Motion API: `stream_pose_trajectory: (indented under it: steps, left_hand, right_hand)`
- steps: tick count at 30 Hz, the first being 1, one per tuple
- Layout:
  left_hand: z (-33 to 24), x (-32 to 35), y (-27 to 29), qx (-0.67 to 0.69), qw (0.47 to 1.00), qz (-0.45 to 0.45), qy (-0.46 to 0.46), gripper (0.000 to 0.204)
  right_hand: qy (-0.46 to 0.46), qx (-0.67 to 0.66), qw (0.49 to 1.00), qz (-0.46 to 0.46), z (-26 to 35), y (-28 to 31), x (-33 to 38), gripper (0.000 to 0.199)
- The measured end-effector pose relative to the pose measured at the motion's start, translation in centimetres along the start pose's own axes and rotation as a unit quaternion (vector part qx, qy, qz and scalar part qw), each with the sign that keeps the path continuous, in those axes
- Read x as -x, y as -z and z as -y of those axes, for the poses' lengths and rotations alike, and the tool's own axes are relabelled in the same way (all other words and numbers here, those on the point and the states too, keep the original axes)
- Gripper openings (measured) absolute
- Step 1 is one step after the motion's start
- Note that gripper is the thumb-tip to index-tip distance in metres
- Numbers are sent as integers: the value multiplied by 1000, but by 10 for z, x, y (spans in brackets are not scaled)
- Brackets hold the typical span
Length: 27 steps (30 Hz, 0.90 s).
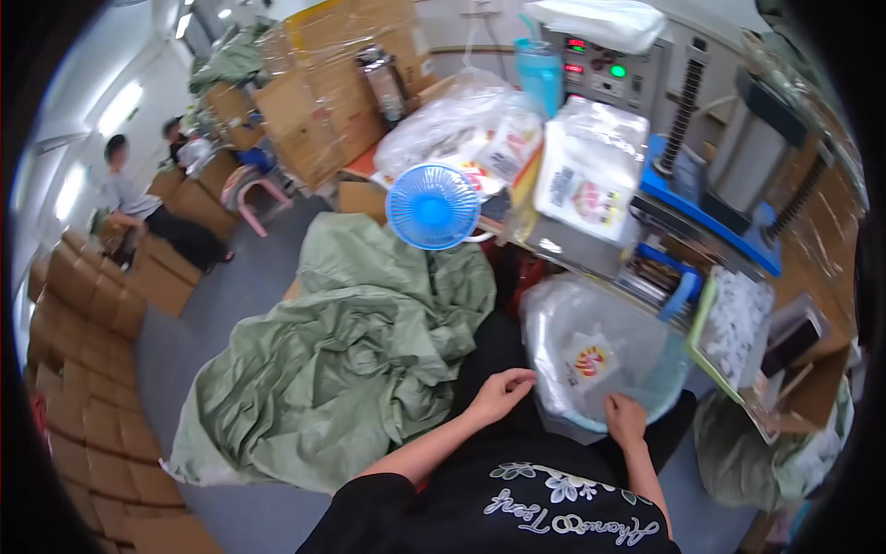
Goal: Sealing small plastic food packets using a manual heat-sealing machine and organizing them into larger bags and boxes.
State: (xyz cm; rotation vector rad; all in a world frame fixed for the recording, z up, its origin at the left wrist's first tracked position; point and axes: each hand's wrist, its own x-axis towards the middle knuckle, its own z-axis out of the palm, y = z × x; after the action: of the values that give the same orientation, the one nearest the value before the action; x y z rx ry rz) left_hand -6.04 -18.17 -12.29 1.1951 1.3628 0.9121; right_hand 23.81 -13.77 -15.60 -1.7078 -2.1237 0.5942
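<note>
Fingers (pixel 520 377) of the bare left hand (pixel 496 397) are curling loosely beside the left rim of a round, pale-blue tub lined with clear plastic film (pixel 666 369); whether they are gripping the film, I cannot tell. Those of the bare right hand (pixel 628 420) are bending inward at the tub's near edge, mostly closed, and anything inside them is staying hidden from view.

At the far left, stacked brown cardboard cartons (pixel 97 369) are standing in rows, and a seated person in a grey top and black trousers (pixel 137 198) is leaning toward an open carton. A pink plastic stool (pixel 249 196) is standing farther right. A large, crumpled sage-green fabric sheet (pixel 341 369) is spreading beside the wearer's legs. Above it, a ribbed, translucent blue plastic basket (pixel 432 208) is resting at the edge of the cluttered counter (pixel 577 258).

Rightward, the tub is sitting between the wearer's legs, and a white pouch with a red-and-yellow emblem (pixel 589 360) is lying inside it. Behind the tub, glossy white printed pouches (pixel 591 175) are lying stacked. Rightmost, a green-rimmed tray (pixel 703 332) is holding small white pieces.
</note>
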Motion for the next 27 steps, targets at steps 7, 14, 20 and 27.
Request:
stream_pose_trajectory:
  steps: [7,14,20,27]
  left_hand:
    - [-17,-43,-7,34,999,-6,-17,28]
    - [-130,-135,-21,-99,954,-92,-266,36]
    - [-142,-233,-24,-416,825,-134,-359,59]
    - [-117,-178,-10,-456,816,-78,-346,61]
  right_hand:
    - [-17,-6,1000,-17,-12,2,8,25]
    - [-46,-4,999,-16,-13,-3,3,20]
    - [-67,11,998,-14,-5,3,3,15]
    - [-9,-107,994,-28,-8,26,-10,12]
